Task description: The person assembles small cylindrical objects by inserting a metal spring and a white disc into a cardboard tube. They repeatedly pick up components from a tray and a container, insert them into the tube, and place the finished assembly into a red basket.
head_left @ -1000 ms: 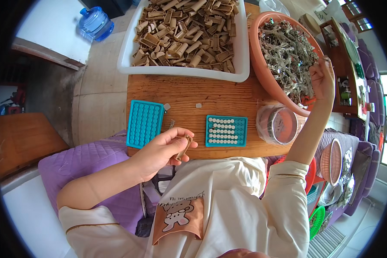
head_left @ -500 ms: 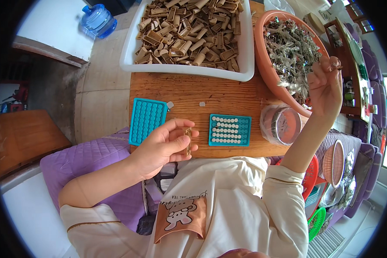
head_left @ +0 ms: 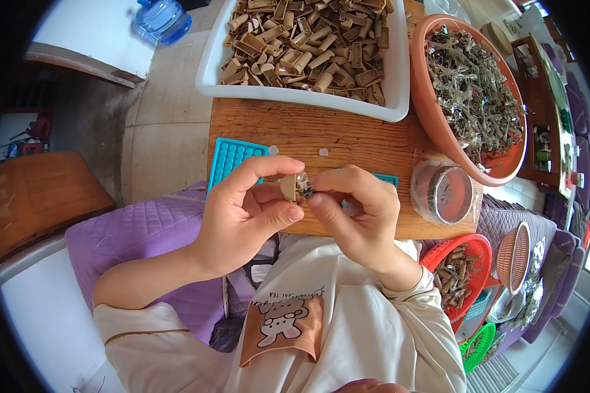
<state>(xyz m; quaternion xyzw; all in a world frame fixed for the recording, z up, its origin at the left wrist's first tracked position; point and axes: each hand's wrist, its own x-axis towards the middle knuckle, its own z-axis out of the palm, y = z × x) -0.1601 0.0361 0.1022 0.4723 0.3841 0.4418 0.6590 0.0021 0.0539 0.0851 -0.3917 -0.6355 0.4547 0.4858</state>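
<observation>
In front of my chest my left hand [head_left: 233, 226] is closed, with a small tan plastic casing [head_left: 288, 188] between thumb and fingers. Its open side is turned toward my right hand [head_left: 367, 219]. That hand pinches a small clear-and-dark part [head_left: 305, 186] against the casing's open side; fingertips hide how far in it sits. A teal tray [head_left: 233, 160] with round wells lies behind my left hand. Only an edge of a second teal tray [head_left: 390, 179] shows past my right hand.
A white bin [head_left: 242, 93] heaped with tan casings stands at the table's far side. Right of it, an orange basin [head_left: 432, 118] holds tangled clear-and-dark parts. A plastic-wrapped round tub [head_left: 443, 219] sits at the table's right. A red basket [head_left: 484, 252] of tan pieces is lower right.
My right hand has come from over the orange basin to the casing in my left hand, bringing a small part. My left hand has turned the casing and raised it slightly.
</observation>
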